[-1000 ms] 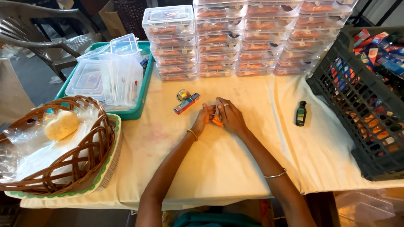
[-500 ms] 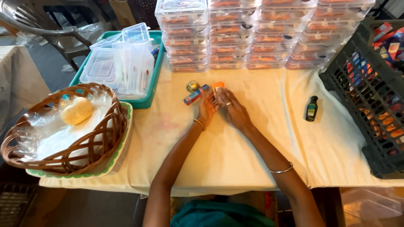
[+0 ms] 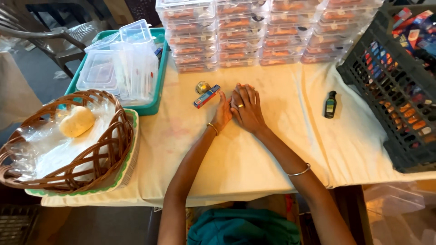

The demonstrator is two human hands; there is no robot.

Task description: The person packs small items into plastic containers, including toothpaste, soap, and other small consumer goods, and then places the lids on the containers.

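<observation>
On the cream-clothed table [image 3: 254, 159], both hands are lying flat, left hand [image 3: 223, 111] touching right hand [image 3: 246, 107], fingers extended, holding nothing.

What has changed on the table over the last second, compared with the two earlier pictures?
The orange piece seen between the fingers earlier no longer shows: the right hand now lies flat, palm down, with the left hand pressed against its side. Whether anything is under them cannot be told. The red and blue packet, the small round object and the dark bottle lie where they did.
</observation>
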